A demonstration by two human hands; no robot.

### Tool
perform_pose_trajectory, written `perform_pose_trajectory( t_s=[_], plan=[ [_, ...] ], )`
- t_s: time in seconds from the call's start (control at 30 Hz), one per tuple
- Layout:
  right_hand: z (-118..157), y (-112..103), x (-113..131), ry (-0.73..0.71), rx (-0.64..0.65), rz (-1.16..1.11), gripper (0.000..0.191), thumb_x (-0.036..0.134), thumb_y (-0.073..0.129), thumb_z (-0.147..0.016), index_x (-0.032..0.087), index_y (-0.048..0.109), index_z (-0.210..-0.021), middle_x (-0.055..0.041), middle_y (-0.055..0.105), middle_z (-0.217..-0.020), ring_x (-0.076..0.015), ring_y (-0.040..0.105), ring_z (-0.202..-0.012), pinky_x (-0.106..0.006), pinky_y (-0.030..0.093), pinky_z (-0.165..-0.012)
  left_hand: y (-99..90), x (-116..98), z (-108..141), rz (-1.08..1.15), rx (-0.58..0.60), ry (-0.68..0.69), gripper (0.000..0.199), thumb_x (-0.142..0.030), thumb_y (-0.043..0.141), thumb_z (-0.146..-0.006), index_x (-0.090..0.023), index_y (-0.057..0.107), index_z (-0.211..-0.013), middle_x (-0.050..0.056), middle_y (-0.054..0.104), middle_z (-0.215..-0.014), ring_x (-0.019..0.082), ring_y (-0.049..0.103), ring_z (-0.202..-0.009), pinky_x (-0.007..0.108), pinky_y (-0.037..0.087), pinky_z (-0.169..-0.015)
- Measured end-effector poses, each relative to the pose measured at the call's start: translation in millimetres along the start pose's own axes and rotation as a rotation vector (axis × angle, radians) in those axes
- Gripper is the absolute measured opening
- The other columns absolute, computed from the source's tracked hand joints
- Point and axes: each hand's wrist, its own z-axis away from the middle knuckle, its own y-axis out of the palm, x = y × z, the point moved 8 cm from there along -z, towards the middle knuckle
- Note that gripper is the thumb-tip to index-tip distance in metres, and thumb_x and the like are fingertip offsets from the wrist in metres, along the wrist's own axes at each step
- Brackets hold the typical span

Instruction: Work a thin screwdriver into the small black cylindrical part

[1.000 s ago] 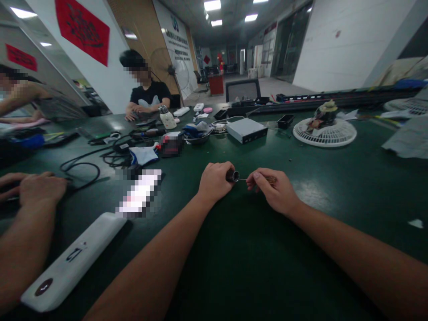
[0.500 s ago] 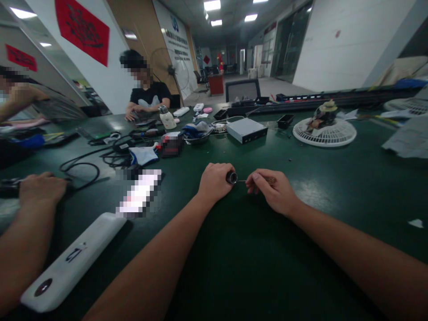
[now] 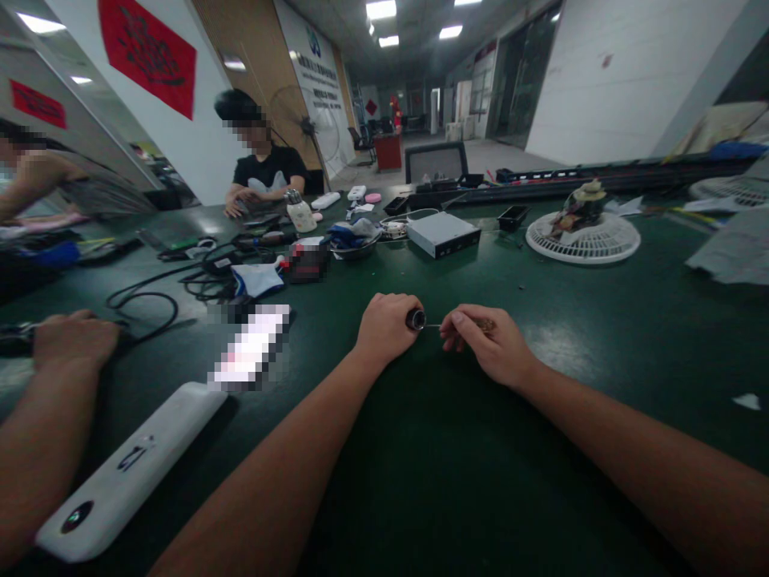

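My left hand (image 3: pixel 388 324) is wrapped round a small dark cylinder (image 3: pixel 416 320), whose round, hollow-looking end faces right. Close beside it, my right hand (image 3: pixel 484 340) grips a thin screwdriver (image 3: pixel 488 325) with a brownish, patterned handle. Its slim metal shaft points left at the cylinder's end; whether the tip touches it or goes inside I cannot tell. Most of the cylinder is hidden by my left fingers. Both hands rest low over the dark green table (image 3: pixel 384 497).
A long white device (image 3: pixel 135 473) and a lit phone (image 3: pixel 255 344) lie left of my left arm. Another person's hand (image 3: pixel 75 340) holds a dark object by a cable. Behind are a disc drive (image 3: pixel 443 233), a white fan grille (image 3: pixel 582 240) and a bottle (image 3: pixel 299 211).
Both hands and the things in them stay almost still. The small round window on the white device has turned from reddish to greenish.
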Motion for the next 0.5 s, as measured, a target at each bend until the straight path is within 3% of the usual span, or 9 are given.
perform_pose_trajectory(
  t_s=[0.17,0.4,0.5],
  plan=[
    [-0.6,-10.7,-0.6,-0.020,-0.127,0.051,0.035,0.042,0.050,-0.103,0.017,0.070,-0.089,-0.0051,0.070,-0.082,-0.0170,0.070,-0.070,-0.029,0.054,-0.061,-0.6,-0.3,-0.1,0.003,-0.010,0.005,0.008,-0.018,0.063,-0.082,-0.023,0.067,-0.087,0.002,0.072,-0.087,0.022,0.065,-0.084,0.038,0.042,-0.078],
    [0.0,3.9,1.5,-0.002,0.043,-0.031,0.030,0.038,0.051,-0.102,0.017,0.071,-0.096,-0.0049,0.070,-0.088,-0.0167,0.071,-0.075,-0.027,0.054,-0.060,0.5,0.1,0.4,0.008,-0.006,0.011,0.010,-0.017,0.061,-0.081,-0.023,0.067,-0.087,0.002,0.072,-0.086,0.022,0.064,-0.083,0.038,0.042,-0.077],
    [-0.2,-0.3,4.3,-0.019,-0.006,0.016,0.033,0.037,0.050,-0.103,0.016,0.071,-0.089,-0.0042,0.069,-0.081,-0.0157,0.069,-0.072,-0.028,0.053,-0.062,1.1,-1.0,0.3,0.005,0.007,0.016,0.008,-0.019,0.062,-0.082,-0.023,0.067,-0.087,0.003,0.072,-0.086,0.022,0.064,-0.083,0.038,0.042,-0.078]
  ],
)
